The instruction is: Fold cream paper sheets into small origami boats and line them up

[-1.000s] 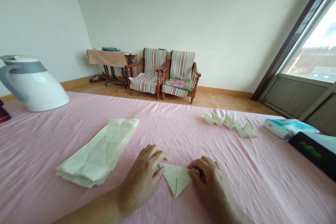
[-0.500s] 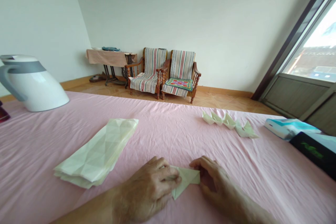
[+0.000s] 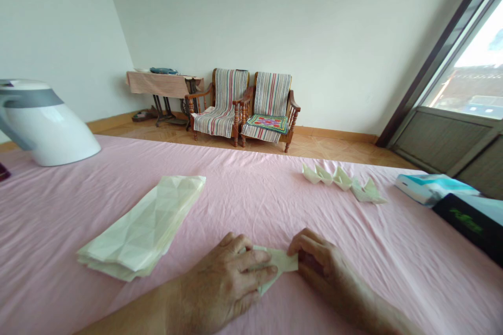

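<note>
A small folded piece of pale green paper (image 3: pixel 283 263) lies on the pink tablecloth (image 3: pixel 251 193) near the front edge. My left hand (image 3: pixel 228 283) lies over its left part with fingers stretched flat, pressing it down. My right hand (image 3: pixel 319 267) has its fingers curled against the paper's right tip, holding it. To the left lies a stack of creased pale green sheets (image 3: pixel 145 226). Farther back on the right stands a row of several folded paper shapes (image 3: pixel 341 181).
A white kettle (image 3: pixel 43 121) stands at the far left of the table. A blue-white box (image 3: pixel 430 187) and a black box (image 3: pixel 470 223) lie at the right edge. Two striped wooden chairs (image 3: pixel 247 109) and a small table (image 3: pixel 161 85) stand by the back wall.
My left hand slid rightward over the paper and flattened on it. The wide triangle seen a second ago is now folded narrower and mostly covered. My right hand stayed at the right tip.
</note>
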A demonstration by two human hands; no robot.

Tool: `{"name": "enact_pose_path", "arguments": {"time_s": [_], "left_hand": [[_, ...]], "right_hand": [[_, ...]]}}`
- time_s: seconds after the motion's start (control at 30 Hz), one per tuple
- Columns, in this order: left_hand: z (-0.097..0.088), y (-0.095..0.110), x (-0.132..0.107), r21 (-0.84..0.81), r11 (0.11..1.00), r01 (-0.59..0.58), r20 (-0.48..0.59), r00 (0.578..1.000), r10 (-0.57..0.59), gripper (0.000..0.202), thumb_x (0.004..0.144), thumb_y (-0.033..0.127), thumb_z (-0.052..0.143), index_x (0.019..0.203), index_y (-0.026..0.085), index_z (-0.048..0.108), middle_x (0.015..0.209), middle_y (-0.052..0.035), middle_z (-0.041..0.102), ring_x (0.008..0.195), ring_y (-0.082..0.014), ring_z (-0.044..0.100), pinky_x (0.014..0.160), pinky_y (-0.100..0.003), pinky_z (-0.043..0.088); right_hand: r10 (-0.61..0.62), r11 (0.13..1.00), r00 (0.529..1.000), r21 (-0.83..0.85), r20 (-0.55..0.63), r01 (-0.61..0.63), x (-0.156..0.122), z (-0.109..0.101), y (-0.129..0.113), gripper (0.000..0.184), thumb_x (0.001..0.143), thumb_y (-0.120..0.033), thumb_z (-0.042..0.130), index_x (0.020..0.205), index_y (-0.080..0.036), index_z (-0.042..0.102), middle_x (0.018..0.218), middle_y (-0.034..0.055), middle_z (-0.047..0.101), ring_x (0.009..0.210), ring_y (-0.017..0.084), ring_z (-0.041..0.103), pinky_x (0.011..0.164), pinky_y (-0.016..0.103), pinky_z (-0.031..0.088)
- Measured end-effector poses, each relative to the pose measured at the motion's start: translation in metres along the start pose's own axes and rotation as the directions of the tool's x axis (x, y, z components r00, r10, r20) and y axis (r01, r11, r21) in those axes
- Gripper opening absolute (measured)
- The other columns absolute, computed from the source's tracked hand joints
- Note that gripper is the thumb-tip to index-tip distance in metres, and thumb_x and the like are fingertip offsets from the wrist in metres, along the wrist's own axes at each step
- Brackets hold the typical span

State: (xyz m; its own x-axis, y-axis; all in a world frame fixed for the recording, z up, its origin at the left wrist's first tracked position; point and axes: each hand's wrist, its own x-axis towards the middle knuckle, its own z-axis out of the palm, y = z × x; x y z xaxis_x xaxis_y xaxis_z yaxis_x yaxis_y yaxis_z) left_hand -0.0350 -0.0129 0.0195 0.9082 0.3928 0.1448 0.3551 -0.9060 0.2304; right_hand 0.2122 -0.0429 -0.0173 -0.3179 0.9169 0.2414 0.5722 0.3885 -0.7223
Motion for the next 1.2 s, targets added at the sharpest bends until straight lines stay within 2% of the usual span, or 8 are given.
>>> {"name": "enact_pose_path", "arguments": {"time_s": [0.23,0.57,0.8,1.0,1.2], "left_hand": [[0.001,-0.001,-0.001,0.022,1.0,-0.015,-0.031,0.999,0.016,0.046,0.095,0.022,0.056,0.139,0.026,0.045,0.131,-0.0018,0.058,0.105,-0.0243,0.049,0.097,-0.038,0.038],[0.002,0.0,-0.001,0.03,1.0,-0.003,0.028,1.0,0.003,0.041,0.097,0.023,0.053,0.137,0.023,0.047,0.132,-0.002,0.057,0.105,-0.0252,0.047,0.098,-0.04,0.036],[0.001,-0.001,0.0,0.019,1.0,-0.007,0.013,1.0,0.006,0.044,0.097,0.024,0.053,0.139,0.024,0.045,0.13,-0.0028,0.058,0.105,-0.0243,0.049,0.097,-0.039,0.037],[0.0,0.0,0.0,0.022,1.0,-0.006,0.021,1.0,0.006,0.041,0.097,0.024,0.052,0.138,0.023,0.046,0.128,-0.0037,0.059,0.104,-0.024,0.049,0.096,-0.038,0.038],[0.0,-0.001,-0.001,0.021,1.0,-0.01,0.023,1.0,0.01,0.04,0.098,0.025,0.05,0.138,0.024,0.045,0.129,-0.0035,0.059,0.105,-0.0242,0.049,0.098,-0.039,0.037]], "right_hand": [[-0.05,0.998,0.999,0.033,-0.022,0.05,0.0,0.004,0.008,0.016,0.085,-0.009,0.054,0.08,-0.022,0.062,0.091,0.0018,0.058,0.081,0.014,0.057,0.07,0.026,0.041],[0.007,1.0,0.995,-0.023,-0.103,-0.01,0.003,0.009,0.014,0.013,0.085,-0.023,0.06,0.074,-0.024,0.067,0.091,0.003,0.061,0.087,0.019,0.058,0.079,0.034,0.041],[0.07,0.996,0.987,-0.038,-0.147,-0.076,0.002,0.015,0.009,0.015,0.085,-0.022,0.057,0.071,-0.024,0.064,0.093,0.0029,0.06,0.09,0.021,0.057,0.08,0.036,0.039],[0.121,0.986,0.978,-0.094,-0.17,-0.138,0.003,0.019,0.003,0.014,0.082,-0.016,0.058,0.071,-0.023,0.059,0.085,0.0013,0.06,0.083,0.02,0.055,0.075,0.034,0.038],[0.11,0.977,0.96,-0.15,-0.256,-0.151,0.002,0.024,0.004,0.011,0.079,-0.011,0.056,0.076,-0.022,0.055,0.08,0.002,0.058,0.078,0.02,0.053,0.071,0.033,0.038]]}}
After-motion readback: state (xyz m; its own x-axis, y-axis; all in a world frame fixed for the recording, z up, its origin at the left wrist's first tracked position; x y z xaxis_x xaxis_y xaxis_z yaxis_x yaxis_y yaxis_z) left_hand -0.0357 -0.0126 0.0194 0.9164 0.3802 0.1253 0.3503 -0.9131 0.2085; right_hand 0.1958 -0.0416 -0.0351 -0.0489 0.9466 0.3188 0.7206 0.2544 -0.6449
